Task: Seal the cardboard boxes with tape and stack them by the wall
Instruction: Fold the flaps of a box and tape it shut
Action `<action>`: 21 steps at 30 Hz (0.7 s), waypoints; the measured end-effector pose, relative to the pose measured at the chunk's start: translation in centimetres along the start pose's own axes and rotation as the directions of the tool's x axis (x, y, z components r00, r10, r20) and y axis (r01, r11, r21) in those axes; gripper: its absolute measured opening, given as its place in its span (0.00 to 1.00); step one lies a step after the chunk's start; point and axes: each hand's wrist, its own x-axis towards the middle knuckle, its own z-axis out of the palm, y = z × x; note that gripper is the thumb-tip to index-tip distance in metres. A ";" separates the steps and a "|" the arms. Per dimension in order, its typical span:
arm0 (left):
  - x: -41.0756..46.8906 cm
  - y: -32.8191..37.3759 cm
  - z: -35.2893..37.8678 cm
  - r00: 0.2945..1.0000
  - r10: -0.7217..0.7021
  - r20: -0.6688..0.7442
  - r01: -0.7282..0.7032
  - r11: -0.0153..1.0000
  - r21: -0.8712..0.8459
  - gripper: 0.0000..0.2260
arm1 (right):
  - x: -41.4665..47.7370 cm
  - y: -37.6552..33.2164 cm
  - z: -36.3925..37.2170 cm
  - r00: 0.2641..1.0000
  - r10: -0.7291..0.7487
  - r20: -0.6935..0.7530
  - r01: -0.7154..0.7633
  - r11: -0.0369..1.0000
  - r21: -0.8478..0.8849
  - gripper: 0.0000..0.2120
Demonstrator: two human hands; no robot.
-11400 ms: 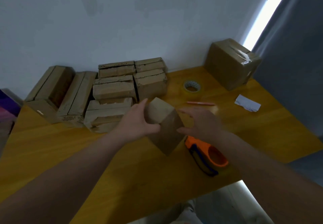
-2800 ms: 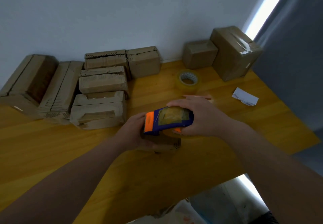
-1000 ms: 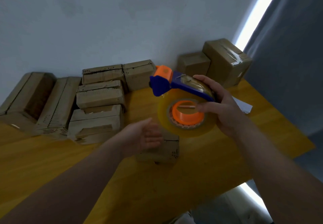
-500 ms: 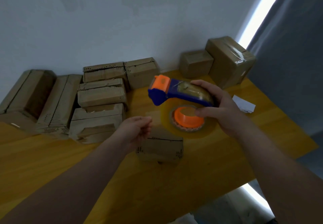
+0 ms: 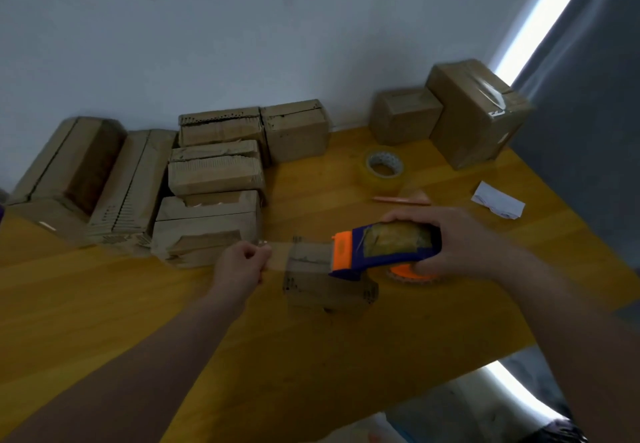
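The left hand (image 5: 242,262) reaches in from the lower left with its forearm stretched across the table (image 5: 311,356). Its fingers are curled in, and thumb and forefinger pinch the free end of a clear strip of tape (image 5: 298,257). The strip runs level from that pinch to the orange mouth of the tape dispenser (image 5: 384,248).

The right hand (image 5: 460,242) comes in from the right and is wrapped over the top of the dispenser's blue body, fingers on the far side and thumb on the near side. The dispenser's orange reel shows just below the palm.

The small box (image 5: 325,287) sits on the table between the two hands, under the stretched strip. Whether the strip touches its top cannot be told.

Two taped boxes, a smaller one (image 5: 403,115) and a taller one (image 5: 478,110), stand side by side against the wall at the far right. A cluster of other boxes (image 5: 214,179) lies along the wall to the left.

A loose tape roll (image 5: 383,167), a pen (image 5: 401,200) and a slip of paper (image 5: 498,200) lie on the table beyond the right hand.
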 end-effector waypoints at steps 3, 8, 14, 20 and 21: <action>-0.2 -0.4 0.9 1.000 0.008 -0.029 -0.007 0.999 0.039 0.12 | -0.2 -0.2 0.0 1.000 -0.011 0.010 0.011 0.999 -0.034 0.32; 0.1 -0.9 2.2 1.000 0.002 -0.016 0.000 0.991 0.137 0.12 | -0.4 0.1 0.4 1.000 -0.013 0.012 0.013 0.996 -0.084 0.32; 0.2 -1.0 3.6 0.985 -0.158 0.074 0.154 0.987 0.050 0.11 | -0.5 0.5 1.0 0.998 -0.056 -0.015 0.054 0.994 -0.100 0.30; 0.5 -0.9 3.1 0.996 -0.093 0.012 0.085 0.954 0.289 0.10 | -0.5 1.0 1.4 0.994 -0.093 -0.055 0.086 0.989 -0.119 0.32; 0.5 -0.4 3.3 0.999 0.003 -0.045 0.010 0.957 0.291 0.11 | -0.5 1.1 1.5 0.994 -0.097 -0.059 0.090 0.989 -0.115 0.31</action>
